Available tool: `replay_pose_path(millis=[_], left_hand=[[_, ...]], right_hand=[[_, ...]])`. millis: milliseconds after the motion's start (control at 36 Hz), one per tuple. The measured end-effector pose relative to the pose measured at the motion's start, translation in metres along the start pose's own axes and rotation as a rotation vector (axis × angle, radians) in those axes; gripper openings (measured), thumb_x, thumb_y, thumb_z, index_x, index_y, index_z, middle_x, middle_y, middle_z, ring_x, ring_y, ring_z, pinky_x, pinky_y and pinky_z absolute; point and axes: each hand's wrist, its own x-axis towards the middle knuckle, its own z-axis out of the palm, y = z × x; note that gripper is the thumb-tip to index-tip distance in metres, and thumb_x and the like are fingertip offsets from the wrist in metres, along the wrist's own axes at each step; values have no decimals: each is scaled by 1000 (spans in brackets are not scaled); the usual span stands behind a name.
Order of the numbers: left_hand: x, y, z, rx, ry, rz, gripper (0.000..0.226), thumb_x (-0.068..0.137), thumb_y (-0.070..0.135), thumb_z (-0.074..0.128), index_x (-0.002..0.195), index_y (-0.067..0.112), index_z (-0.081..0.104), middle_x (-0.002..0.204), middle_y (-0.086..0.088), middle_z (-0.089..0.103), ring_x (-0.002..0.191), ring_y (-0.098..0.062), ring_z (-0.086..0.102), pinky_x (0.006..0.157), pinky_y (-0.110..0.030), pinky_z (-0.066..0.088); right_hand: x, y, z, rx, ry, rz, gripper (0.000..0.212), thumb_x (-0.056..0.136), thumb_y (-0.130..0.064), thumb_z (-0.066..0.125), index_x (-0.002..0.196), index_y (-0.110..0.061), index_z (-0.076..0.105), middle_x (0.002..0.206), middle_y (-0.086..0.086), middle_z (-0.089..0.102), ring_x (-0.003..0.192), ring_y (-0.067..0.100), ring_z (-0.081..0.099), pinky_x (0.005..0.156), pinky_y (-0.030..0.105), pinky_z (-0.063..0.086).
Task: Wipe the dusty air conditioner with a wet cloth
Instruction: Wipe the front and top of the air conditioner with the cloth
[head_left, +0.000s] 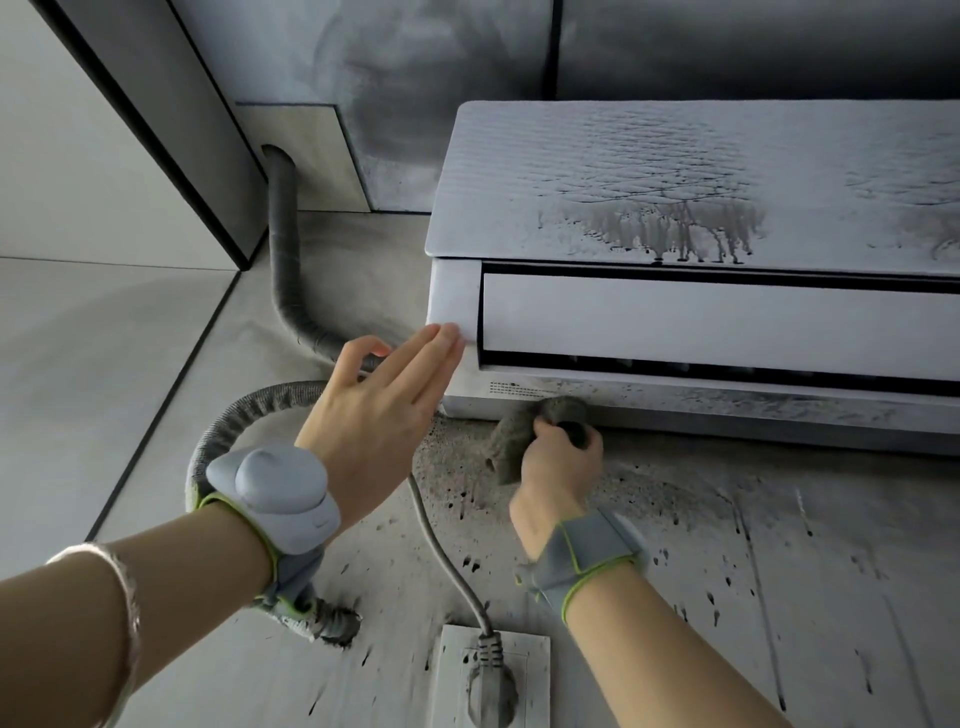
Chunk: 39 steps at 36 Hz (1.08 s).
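Cloth (540, 431) mostly hidden by right hand (558, 467) under air conditioner (675, 322).

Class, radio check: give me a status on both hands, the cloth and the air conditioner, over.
Left hand open, fingertips at air conditioner corner. Right hand grips cloth against its dusty underside. Front panel still streaked. Power cord runs just below, over.

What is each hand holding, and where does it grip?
The right hand grips a bunched grey cloth around its middle, against the air conditioner's underside. The left hand holds nothing; its straight fingers touch the unit's corner.
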Motion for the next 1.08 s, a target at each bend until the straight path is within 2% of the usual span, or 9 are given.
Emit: replay_pose_path(millis=[83,194,444,528,611,722,861,1000,1083], left_hand=[[0,4,1,11,13,-3,59,79,-2,35,137,-2,42,142,-12,45,130,-23,47,93,-40,32],[-1,9,1,15,1,-29,63,74,-2,44,137,-3,42,144,-13,43,131,-23,45,94,-41,32],[-1,8,1,9,11,-30,61,76,-2,44,137,-4,42,143,-14,44,131,-24,45,93,-41,33],[-2,10,4,7,24,-27,58,80,-2,37,137,-4,41,144,-14,43,132,-25,44,93,-41,33],[-2,11,6,0,23,-45,58,80,-1,36,138,-4,40,144,-15,42,133,-25,43,92,-40,32],[-2,16,5,-13,30,-65,57,81,-1,39,138,-4,40,145,-15,42,133,-25,42,92,-40,32],[-2,13,4,7,33,-51,57,82,-2,38,139,-5,37,145,-15,41,133,-25,42,92,-41,33],[-2,16,8,22,43,-45,59,80,-2,37,140,-5,36,146,-15,40,134,-25,40,92,-41,34],[-2,20,9,22,45,-57,58,80,-1,35,138,-6,38,146,-16,40,135,-26,40,92,-42,33]], right_hand=[[-2,-3,-1,13,-66,37,22,89,-5,57,108,-15,51,77,-5,50,64,8,46,62,26,40],[-14,-9,7,45,-153,25,19,88,-6,58,100,-19,49,81,-6,51,71,11,49,77,29,40],[4,-14,-12,26,-44,-6,26,92,-3,50,116,-13,48,81,-2,50,65,12,46,54,24,38],[0,-14,-12,25,-87,11,24,91,-6,54,113,-16,49,91,1,55,71,13,49,75,28,42],[-10,-19,-6,44,-175,6,19,91,-7,53,104,-19,46,82,-7,49,70,8,47,78,28,39],[-7,-25,-5,21,-158,-12,22,92,-4,49,108,-18,46,81,-6,47,68,11,48,63,28,41],[8,-26,-22,8,-25,-17,26,93,-1,44,114,-16,46,78,-2,48,63,15,47,41,17,38],[6,-24,-24,-5,-101,-57,28,92,-10,53,119,-19,48,87,-3,52,72,15,50,76,24,38],[-9,-25,-13,9,-241,-47,20,92,-9,53,103,-24,49,83,-11,49,73,4,48,71,26,41]])
